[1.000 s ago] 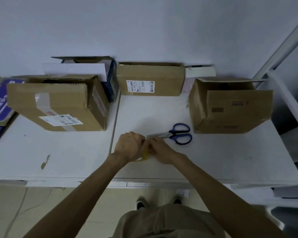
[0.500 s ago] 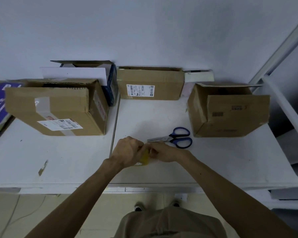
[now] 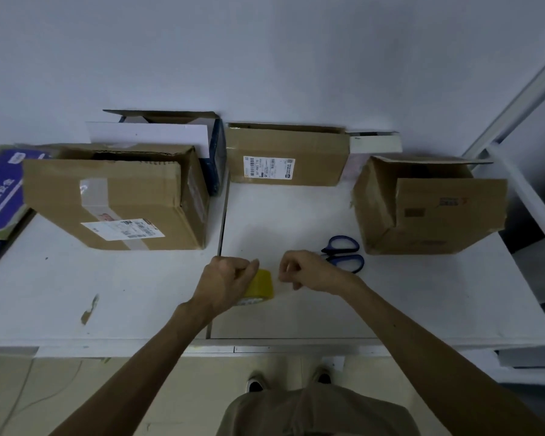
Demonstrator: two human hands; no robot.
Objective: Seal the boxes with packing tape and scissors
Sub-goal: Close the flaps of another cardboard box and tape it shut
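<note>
From my seat I see the left hand (image 3: pixel 225 283) wrapped around the packing tape roll (image 3: pixel 261 286), which it holds on edge just above the white table (image 3: pixel 76 297), near the front edge. The roll's yellowish band shows on the hand's right side; the rest is hidden under the palm. The right hand (image 3: pixel 310 272) sits just beside the roll, a small gap away and not touching it. Its fingers (image 3: pixel 284 269) are curled and its fingertips are drawn together facing the roll. I cannot tell whether a clear tape end is pinched between them.

The blue-handled scissors (image 3: pixel 343 253) lie flat on the table right behind the right hand, with the blades hidden by the knuckles.

Three cardboard boxes stand further back. The large left box (image 3: pixel 114 199) carries a shipping label and a strip of clear tape on its front. The middle box (image 3: pixel 283 155) has a label and stands against the wall. The right box (image 3: pixel 422 209) has one flap hanging down its front. The hands and the tape are in the open space between the left and right boxes.
</note>
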